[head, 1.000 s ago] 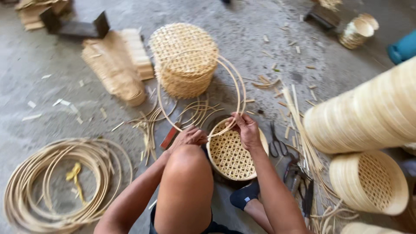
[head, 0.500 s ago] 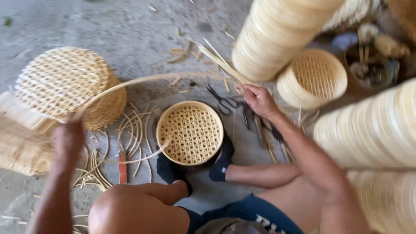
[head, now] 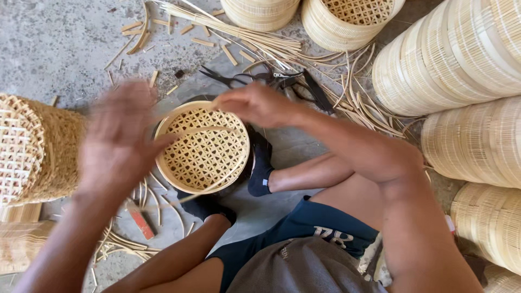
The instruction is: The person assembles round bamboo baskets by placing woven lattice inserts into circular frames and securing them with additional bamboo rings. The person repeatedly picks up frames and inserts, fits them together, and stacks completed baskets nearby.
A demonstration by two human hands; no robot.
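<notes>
The round woven basket tray (head: 202,147) lies on the concrete floor (head: 65,43), between the person's feet in dark socks, with its open lattice bottom facing up. A thin bamboo strip (head: 209,130) crosses over its rim. The right hand (head: 255,104) is clenched on one end of this strip, at the far edge of the tray. The left hand (head: 120,135) is blurred and spread open above the near-left edge; I cannot tell if it touches the strip. Black scissors (head: 260,78) lie just beyond the right hand, and loose bamboo sticks (head: 239,38) are scattered behind them. Stacks of finished trays (head: 456,54) stand on the right. In my judgement the strip can spring out of the rim, because only one hand grips it, or it can crack if it is bent too sharply.
</notes>
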